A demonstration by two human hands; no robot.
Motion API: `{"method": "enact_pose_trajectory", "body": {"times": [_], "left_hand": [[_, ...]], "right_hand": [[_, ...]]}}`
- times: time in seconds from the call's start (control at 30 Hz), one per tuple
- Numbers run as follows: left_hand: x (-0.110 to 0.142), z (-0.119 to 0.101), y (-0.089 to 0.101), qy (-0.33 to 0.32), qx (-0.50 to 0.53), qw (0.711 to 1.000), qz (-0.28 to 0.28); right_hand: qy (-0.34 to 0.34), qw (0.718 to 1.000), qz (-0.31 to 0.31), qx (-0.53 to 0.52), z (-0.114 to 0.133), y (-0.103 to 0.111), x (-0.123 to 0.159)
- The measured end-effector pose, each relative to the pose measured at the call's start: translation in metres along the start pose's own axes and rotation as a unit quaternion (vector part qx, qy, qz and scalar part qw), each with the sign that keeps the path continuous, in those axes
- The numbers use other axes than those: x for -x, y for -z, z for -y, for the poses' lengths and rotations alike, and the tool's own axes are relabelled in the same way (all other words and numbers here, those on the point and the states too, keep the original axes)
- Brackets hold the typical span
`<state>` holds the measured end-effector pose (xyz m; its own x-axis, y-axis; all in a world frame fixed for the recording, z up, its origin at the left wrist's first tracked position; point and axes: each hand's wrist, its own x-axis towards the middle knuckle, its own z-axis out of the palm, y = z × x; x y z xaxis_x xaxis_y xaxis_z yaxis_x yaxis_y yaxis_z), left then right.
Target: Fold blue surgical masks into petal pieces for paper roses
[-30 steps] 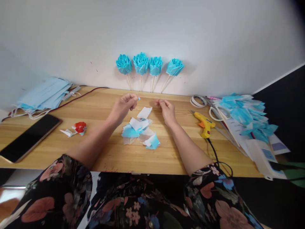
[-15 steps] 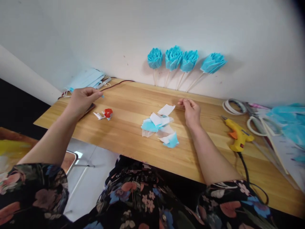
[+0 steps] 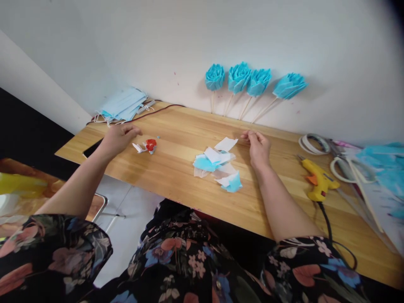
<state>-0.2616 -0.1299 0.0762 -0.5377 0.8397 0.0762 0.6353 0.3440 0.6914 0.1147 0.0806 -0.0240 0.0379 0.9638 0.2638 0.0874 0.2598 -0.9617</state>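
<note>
My left hand (image 3: 122, 138) hovers over the left part of the table with its fingers curled together, and no object shows in them. To its right a tiny blue scrap (image 3: 158, 136) lies on the wood, near a crumpled red piece (image 3: 151, 145) with white bits beside it. My right hand (image 3: 259, 147) is closed too, fingertips bent in, with nothing visible between them. Just left of it lies a loose pile of white and light blue fabric pieces (image 3: 206, 163); the white piece (image 3: 226, 144) at the top is nearest to those fingers.
Several blue fabric flowers (image 3: 239, 78) on thin sticks lean against the wall. Face masks (image 3: 124, 105) are stacked at the back left, by a dark phone (image 3: 93, 149). On the right are a yellow glue gun (image 3: 319, 181) with its cord, tape rolls (image 3: 314, 144), scissors (image 3: 339, 168) and blue fabric (image 3: 385, 162).
The tiny blue scrap has left my left fingertips and now lies on the table. My left hand has drawn lower. The whole view has shifted slightly; my right hand keeps its pose.
</note>
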Motion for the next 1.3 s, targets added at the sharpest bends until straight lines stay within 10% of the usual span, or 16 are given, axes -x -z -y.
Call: {"method": "enact_pose_trajectory", "body": {"times": [0.47,0.7,1.1,1.3], "left_hand": [[-0.056,0.002,-0.05,-0.137,-0.049,0.98,0.137],[-0.064,0.004,-0.028,-0.145,-0.128,0.948,0.254],[-0.041,-0.015,-0.017,-0.121,-0.064,0.989,0.058],[0.013,-0.02,-0.016,-0.073,0.113,0.956,0.259]], "right_hand": [[0.007,1.0,0.015,0.013,-0.002,0.001,0.0],[0.01,1.0,0.018,0.009,0.0,0.0,0.001],[0.017,1.0,0.01,0.023,-0.005,-0.001,-0.003],[0.008,1.0,0.008,0.016,-0.005,-0.001,-0.003]]}}
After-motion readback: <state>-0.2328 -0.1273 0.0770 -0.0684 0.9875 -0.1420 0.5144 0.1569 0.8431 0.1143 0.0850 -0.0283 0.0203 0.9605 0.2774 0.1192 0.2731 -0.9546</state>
